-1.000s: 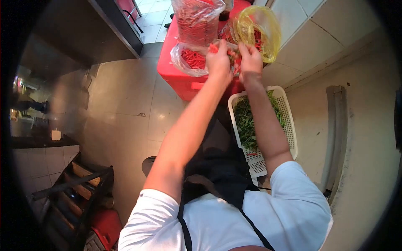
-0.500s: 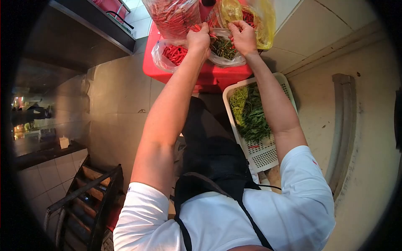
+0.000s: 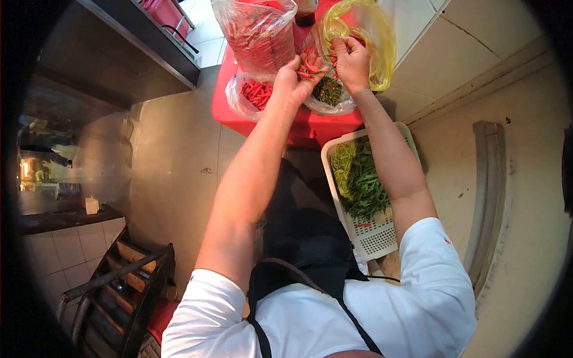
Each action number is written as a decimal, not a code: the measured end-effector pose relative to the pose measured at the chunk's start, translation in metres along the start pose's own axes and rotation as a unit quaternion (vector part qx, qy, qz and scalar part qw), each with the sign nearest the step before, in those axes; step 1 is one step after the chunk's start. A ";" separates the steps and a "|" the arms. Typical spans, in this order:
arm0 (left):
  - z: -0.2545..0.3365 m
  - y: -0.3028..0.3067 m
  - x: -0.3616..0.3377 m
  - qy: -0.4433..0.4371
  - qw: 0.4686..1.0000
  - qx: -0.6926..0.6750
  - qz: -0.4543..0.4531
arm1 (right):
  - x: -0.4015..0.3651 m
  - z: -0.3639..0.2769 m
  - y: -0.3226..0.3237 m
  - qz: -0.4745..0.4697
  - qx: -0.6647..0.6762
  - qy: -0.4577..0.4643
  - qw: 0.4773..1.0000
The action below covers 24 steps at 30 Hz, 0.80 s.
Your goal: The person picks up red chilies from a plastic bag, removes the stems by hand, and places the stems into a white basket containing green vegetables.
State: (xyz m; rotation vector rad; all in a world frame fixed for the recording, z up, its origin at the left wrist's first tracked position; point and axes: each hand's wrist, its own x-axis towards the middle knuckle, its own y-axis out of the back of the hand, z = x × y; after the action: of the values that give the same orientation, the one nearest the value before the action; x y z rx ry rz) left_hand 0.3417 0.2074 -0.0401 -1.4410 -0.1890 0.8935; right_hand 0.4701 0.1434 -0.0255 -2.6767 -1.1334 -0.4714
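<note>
My left hand [image 3: 293,85] is turned palm up, holding several red chilies [image 3: 308,70] with green stems. Close beside it, my right hand [image 3: 352,64] pinches a red chili [image 3: 335,67] between thumb and fingers. Beneath my left wrist lies an open clear bag [image 3: 234,101] of red chilies. Another clear bag [image 3: 349,108], below and between my hands, contains green stems [image 3: 328,91]. Behind my right hand stands an open yellow bag [image 3: 383,51] with more red chilies inside. All the bags rest on a red surface [image 3: 286,132].
A large clear bag of red chilies [image 3: 256,42] stands at the back, near a dark-bottomed container [image 3: 305,18]. Under my right forearm sits a white basket [image 3: 329,162] of leafy greens [image 3: 365,179]. A black rack [image 3: 119,286] is at lower left; a wall [image 3: 453,155] runs along the right.
My left hand has rolled palm up and opened somewhat, exposing the chilies in it. My right hand now pinches a visible chili. The whole view has shifted slightly, with the bags appearing lower.
</note>
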 end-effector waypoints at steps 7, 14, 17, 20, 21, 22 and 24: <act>-0.002 0.001 -0.012 0.020 0.997 0.062 -0.038 | 0.004 -0.002 0.007 -0.039 0.016 -0.062 0.997; -0.001 0.004 -0.008 -0.002 0.990 0.132 -0.041 | -0.001 -0.043 0.024 -0.222 -0.071 -0.100 0.967; 0.000 0.004 -0.006 -0.017 0.990 0.128 -0.049 | -0.005 -0.041 0.027 -0.322 -0.114 -0.062 0.938; -0.001 0.009 -0.002 -0.030 0.989 0.128 -0.073 | -0.010 -0.042 0.025 -0.345 -0.230 0.050 0.908; -0.001 0.009 -0.004 -0.027 0.988 0.131 -0.080 | -0.011 -0.039 0.022 -0.345 -0.259 0.093 0.898; 0.000 0.008 -0.006 -0.025 0.987 0.134 -0.087 | -0.011 -0.037 0.021 -0.343 -0.287 0.137 0.884; -0.003 0.005 -0.008 -0.041 0.984 0.153 -0.075 | -0.008 -0.039 0.024 -0.389 -0.360 0.164 0.832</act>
State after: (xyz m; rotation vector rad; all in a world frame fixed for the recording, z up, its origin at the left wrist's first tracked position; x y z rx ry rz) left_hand 0.3356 0.1993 -0.0419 -1.0907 -0.2096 0.8190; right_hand 0.4738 0.1099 0.0070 -2.2940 -2.2374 -1.7117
